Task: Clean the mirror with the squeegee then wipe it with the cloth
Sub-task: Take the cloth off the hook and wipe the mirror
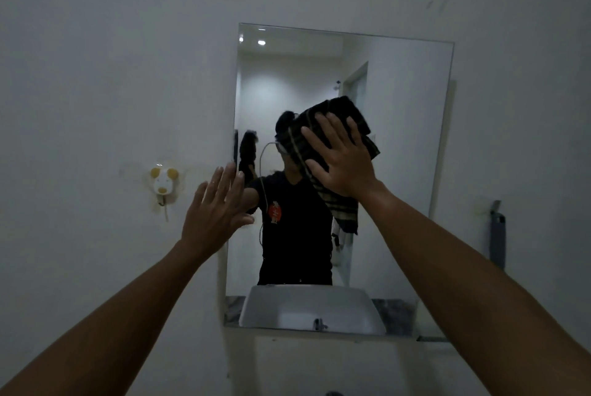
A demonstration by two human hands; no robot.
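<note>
Meanwhile, the dark striped cloth (335,146) was pressed flat against the mirror (399,171) by the right hand (343,160), fingers spread. The left hand (217,207) was held open at the mirror's left edge, perhaps touching it.

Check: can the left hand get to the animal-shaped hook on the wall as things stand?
Probably yes. The left hand is open, holds nothing and sits flat at the mirror left edge. The hook hangs on bare wall just to its left, with nothing between them.
</note>
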